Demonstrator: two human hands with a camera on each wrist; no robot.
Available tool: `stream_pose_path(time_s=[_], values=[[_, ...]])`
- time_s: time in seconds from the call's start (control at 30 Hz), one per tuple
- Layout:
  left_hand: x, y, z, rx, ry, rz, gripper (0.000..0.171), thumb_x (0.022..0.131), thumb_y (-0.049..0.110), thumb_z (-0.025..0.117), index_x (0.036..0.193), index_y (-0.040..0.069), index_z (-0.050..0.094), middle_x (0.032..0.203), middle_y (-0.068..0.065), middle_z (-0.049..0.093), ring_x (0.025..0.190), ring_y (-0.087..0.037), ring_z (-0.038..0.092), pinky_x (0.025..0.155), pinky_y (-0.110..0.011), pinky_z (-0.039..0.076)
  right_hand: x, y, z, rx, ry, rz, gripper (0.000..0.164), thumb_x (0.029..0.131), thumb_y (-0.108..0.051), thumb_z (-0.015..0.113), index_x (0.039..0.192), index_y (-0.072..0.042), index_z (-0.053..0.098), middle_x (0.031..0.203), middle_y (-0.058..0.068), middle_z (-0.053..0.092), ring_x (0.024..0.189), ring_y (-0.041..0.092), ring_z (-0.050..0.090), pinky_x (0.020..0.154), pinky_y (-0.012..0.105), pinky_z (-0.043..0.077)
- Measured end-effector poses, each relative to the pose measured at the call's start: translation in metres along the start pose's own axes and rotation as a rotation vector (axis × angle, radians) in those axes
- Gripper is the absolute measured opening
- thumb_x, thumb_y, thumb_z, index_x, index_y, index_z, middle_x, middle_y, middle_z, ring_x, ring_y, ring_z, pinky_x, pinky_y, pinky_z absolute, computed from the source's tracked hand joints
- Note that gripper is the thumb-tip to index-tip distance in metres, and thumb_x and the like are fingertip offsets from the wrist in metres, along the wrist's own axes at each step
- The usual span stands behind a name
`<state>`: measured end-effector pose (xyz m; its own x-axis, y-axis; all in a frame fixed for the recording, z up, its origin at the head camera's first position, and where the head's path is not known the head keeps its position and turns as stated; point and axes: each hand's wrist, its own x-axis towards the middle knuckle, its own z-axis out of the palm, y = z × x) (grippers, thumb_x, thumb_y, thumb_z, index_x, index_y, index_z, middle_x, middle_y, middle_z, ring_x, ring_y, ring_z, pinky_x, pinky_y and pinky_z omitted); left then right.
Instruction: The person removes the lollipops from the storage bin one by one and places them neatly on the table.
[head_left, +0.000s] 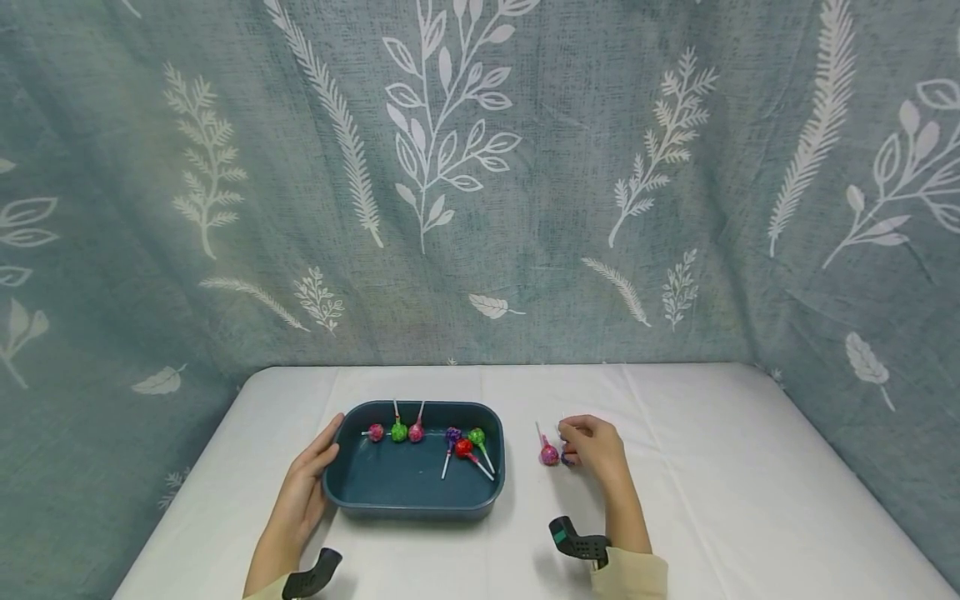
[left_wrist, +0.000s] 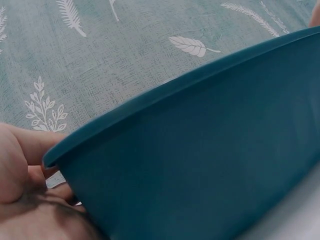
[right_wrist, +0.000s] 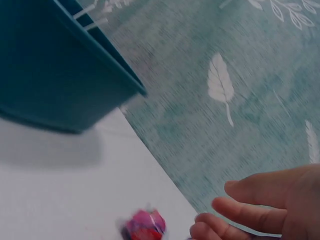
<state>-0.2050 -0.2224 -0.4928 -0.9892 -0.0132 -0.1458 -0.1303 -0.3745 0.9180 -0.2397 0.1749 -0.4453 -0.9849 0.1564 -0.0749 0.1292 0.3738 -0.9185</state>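
My left hand lies along the left outer wall of a dark teal tray, its fingers near the rim. In the left wrist view the fingers touch the end of that tray. Out on the white cloth, my right hand pinches the white stick of a dark purple lollipop, mostly hidden under the fingers. Just left of it lies a pink lollipop, its stick pointing away; its wrapped head also shows in the right wrist view.
Inside the tray, a pink lollipop, a green one and another pink one sit left. A purple one, a red one and a green one cluster right. A leaf-patterned curtain hangs behind the table.
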Motion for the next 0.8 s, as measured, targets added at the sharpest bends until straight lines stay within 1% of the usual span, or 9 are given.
stream_pose_path(time_s=[0.1,0.2,0.3,0.43,0.57,0.63,0.73,0.8], values=[[0.0,0.0,-0.001,-0.004,0.002,-0.001,0.052,0.103,0.012,0.044,0.153,0.017,0.03,0.16,0.006,0.016,0.146,-0.01,0.008,0.115,-0.032,0.015,0.001,-0.003,0.01,0.04,-0.017,-0.014,0.024,0.093,-0.011,0.062,0.107,0.008,0.065,0.091,0.018,0.067,0.071,0.025,0.066,0.066,0.036,0.058],[0.0,0.001,-0.001,-0.006,-0.004,-0.002,0.052,0.103,0.012,0.042,0.153,0.016,0.028,0.16,0.006,0.015,0.146,-0.01,0.008,0.115,-0.032,0.015,-0.002,-0.009,0.019,0.103,-0.032,-0.012,0.023,0.093,-0.01,0.062,0.107,0.007,0.065,0.092,0.018,0.067,0.073,0.026,0.066,0.066,0.036,0.058],[0.0,0.001,-0.001,-0.005,-0.007,0.002,0.052,0.104,0.012,0.041,0.154,0.016,0.028,0.16,0.006,0.015,0.146,-0.01,0.008,0.115,-0.033,0.015,-0.005,-0.017,0.029,0.166,-0.052,-0.023,0.022,0.093,-0.011,0.061,0.108,0.005,0.066,0.094,0.018,0.067,0.076,0.024,0.066,0.067,0.033,0.058],[0.0,0.001,0.0,0.001,-0.006,0.008,0.051,0.104,0.012,0.041,0.153,0.017,0.029,0.16,0.006,0.015,0.146,-0.01,0.008,0.115,-0.033,0.014,-0.008,-0.025,0.041,0.216,-0.088,-0.068,0.023,0.094,-0.011,0.061,0.109,0.005,0.066,0.094,0.015,0.068,0.08,0.023,0.066,0.07,0.031,0.058],[-0.001,0.001,0.0,-0.001,-0.01,0.017,0.052,0.103,0.012,0.042,0.153,0.016,0.029,0.16,0.006,0.016,0.145,-0.009,0.009,0.115,-0.032,0.014,-0.011,-0.033,0.052,0.256,-0.136,-0.101,0.023,0.094,-0.009,0.062,0.11,0.007,0.065,0.093,0.017,0.068,0.08,0.026,0.066,0.071,0.035,0.058],[-0.001,0.001,0.0,-0.003,-0.016,0.025,0.052,0.103,0.011,0.042,0.153,0.015,0.028,0.16,0.006,0.017,0.145,-0.009,0.009,0.116,-0.031,0.014,-0.014,-0.036,0.058,0.275,-0.164,-0.114,0.023,0.094,-0.009,0.061,0.11,0.008,0.065,0.093,0.019,0.067,0.078,0.025,0.065,0.071,0.037,0.058],[-0.002,0.0,-0.001,-0.001,-0.022,0.03,0.053,0.103,0.011,0.041,0.154,0.014,0.027,0.16,0.006,0.017,0.145,-0.009,0.009,0.116,-0.031,0.014,-0.016,-0.041,0.066,0.305,-0.208,-0.132,0.023,0.094,-0.007,0.06,0.111,0.009,0.063,0.093,0.021,0.066,0.077,0.027,0.065,0.071,0.039,0.058],[-0.002,0.0,-0.001,0.0,-0.019,0.027,0.053,0.103,0.011,0.042,0.154,0.014,0.027,0.16,0.006,0.017,0.145,-0.009,0.009,0.115,-0.031,0.014,-0.017,-0.044,0.071,0.306,-0.232,-0.141,0.023,0.094,-0.007,0.06,0.111,0.008,0.063,0.092,0.02,0.066,0.077,0.029,0.065,0.071,0.039,0.058]])
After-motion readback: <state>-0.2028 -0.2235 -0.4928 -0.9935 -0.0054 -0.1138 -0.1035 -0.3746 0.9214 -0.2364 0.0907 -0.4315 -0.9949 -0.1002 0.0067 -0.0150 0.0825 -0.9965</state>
